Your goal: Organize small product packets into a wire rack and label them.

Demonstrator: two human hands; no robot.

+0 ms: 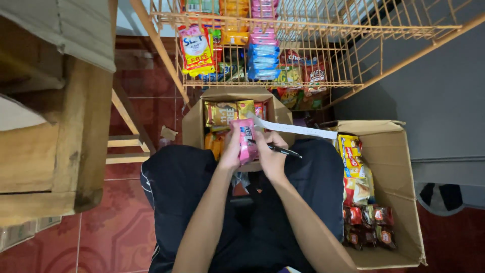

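Note:
My left hand (231,146) and my right hand (270,151) hold a pink snack packet (247,140) upright between them, just above my lap. The right hand also grips a black pen (283,150) that points to the right, and a long white paper strip (295,129) runs from near its fingers toward the right. Right behind the packet stands an open cardboard box (194,126) with yellow and gold snack packs (222,114) inside.
A second open cardboard box (394,156) of yellow, red and brown snack packs stands at my right. An orange wire rack (323,55) stocked with packets rises ahead. A wooden crate or bench (55,151) is at my left, on a red tiled floor (121,232).

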